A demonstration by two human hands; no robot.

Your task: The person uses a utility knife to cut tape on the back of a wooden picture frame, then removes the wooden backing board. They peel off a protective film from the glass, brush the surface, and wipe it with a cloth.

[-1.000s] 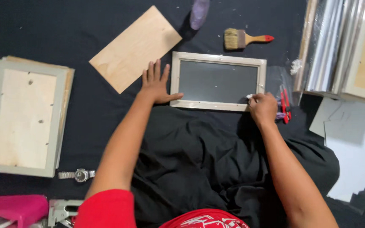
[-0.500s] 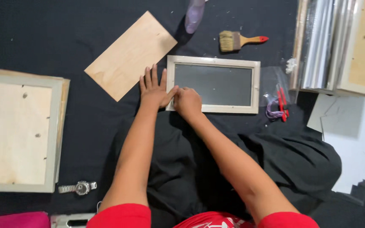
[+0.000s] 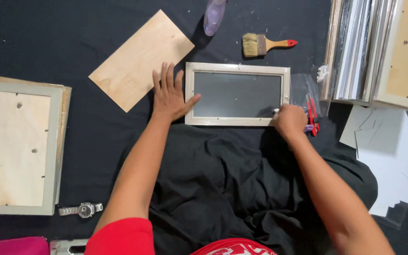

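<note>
Frame (image 3: 237, 94): a pale wooden picture frame with a dark pane, lying flat on the black cloth just ahead of the person's lap; it is the landmark for all that follows.
Left hand (image 3: 170, 94): flat, palm down, at the frame's left end, fingers spread and straight, thumb resting on the frame's left rail; it grips nothing and only presses.
Right hand (image 3: 289, 120): at the frame's near right corner, fingers curled into a loose fist around something small and pale that peeks out at the top; what it is cannot be told.
Doing it well: judging from the pose, the flat hand should pin the frame firmly so it does not slide on the cloth, while the other hand works with small, light strokes close to the rail, clear of the pane.
Board (image 3: 140, 59): a bare plywood sheet, up and left of the frame, just beyond the left fingertips.
Brush (image 3: 266, 44): red-handled, just beyond the frame's far edge.
Bottle (image 3: 213, 16): purple, beyond the frame, near the board's corner.
Red tool (image 3: 312, 115): on a clear bag just right of the frame, beside the right hand, crowding that corner.
Stack (image 3: 378, 52): frames and backings, well right.
Backed frame (image 3: 17, 146): well left.
Watch (image 3: 81, 209): near left, far off.
</note>
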